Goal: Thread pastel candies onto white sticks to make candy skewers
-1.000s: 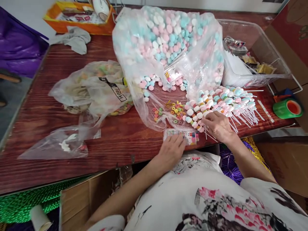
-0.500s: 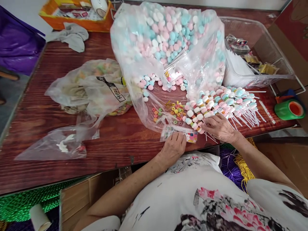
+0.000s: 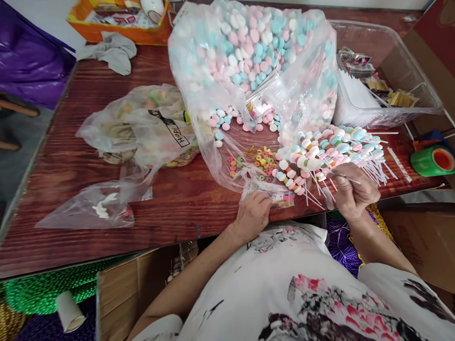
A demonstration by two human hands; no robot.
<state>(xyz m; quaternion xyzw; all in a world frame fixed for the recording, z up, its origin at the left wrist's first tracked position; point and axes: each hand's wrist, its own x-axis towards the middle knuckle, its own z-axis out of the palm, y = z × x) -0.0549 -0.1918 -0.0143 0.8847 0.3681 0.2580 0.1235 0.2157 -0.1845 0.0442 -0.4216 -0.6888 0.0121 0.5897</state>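
Near the table's front edge, my left hand [image 3: 253,213] has its fingers closed on a small printed plastic packet [image 3: 282,196]. To the right, my right hand [image 3: 355,189] pinches the white stick of a candy skewer [image 3: 308,163], thumb on top. Pink, white and blue candies are threaded on it, tilted above a heap of similar candy skewers [image 3: 341,142]. Loose candy rings [image 3: 265,161] in yellow, orange and green lie on plastic film behind the packet. Behind them rests a big clear bag of round candies [image 3: 249,42], its mouth facing me.
A second clear bag [image 3: 142,128] and a flat bag [image 3: 88,208] with white pieces lie left. At back right stands a clear plastic bin [image 3: 391,111]; green tape [image 3: 423,161] is near it. An orange box [image 3: 121,31] and grey cloth [image 3: 115,52] occupy the back left.
My right hand has moved right and lifted a candy skewer off the front of the heap. My left hand stays at the packet. The whole view has shifted slightly.
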